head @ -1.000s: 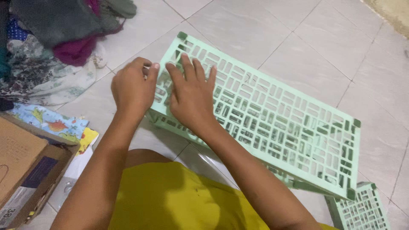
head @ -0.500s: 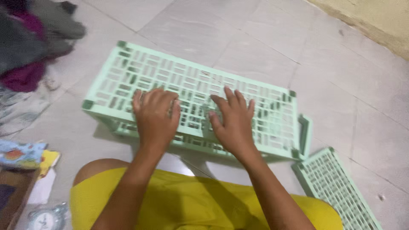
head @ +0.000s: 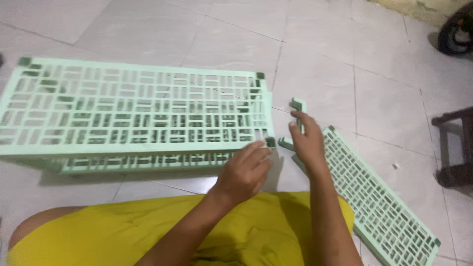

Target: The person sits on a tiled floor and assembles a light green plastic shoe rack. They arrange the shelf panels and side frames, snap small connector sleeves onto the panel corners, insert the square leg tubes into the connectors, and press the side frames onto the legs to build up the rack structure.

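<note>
Right hand [head: 306, 140]: fingers half-curled, resting on near end of loose green lattice panel [head: 379, 207]; grip closure cannot be told. Panel lies flat on tiled floor [head: 384, 88], long axis running away to lower right. Left hand [head: 245, 170]: loosely curled, holding nothing visible, fingertips at near right corner of assembled green lattice rack [head: 133, 116]. Rack lies left of both hands, long axis left-right. Right hand nearer panel.

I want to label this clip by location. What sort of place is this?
Probably a room in a home. The person sits on a pale tiled floor, with green plastic lattice panels lying on it, and dark wooden furniture stands at the right edge.
</note>
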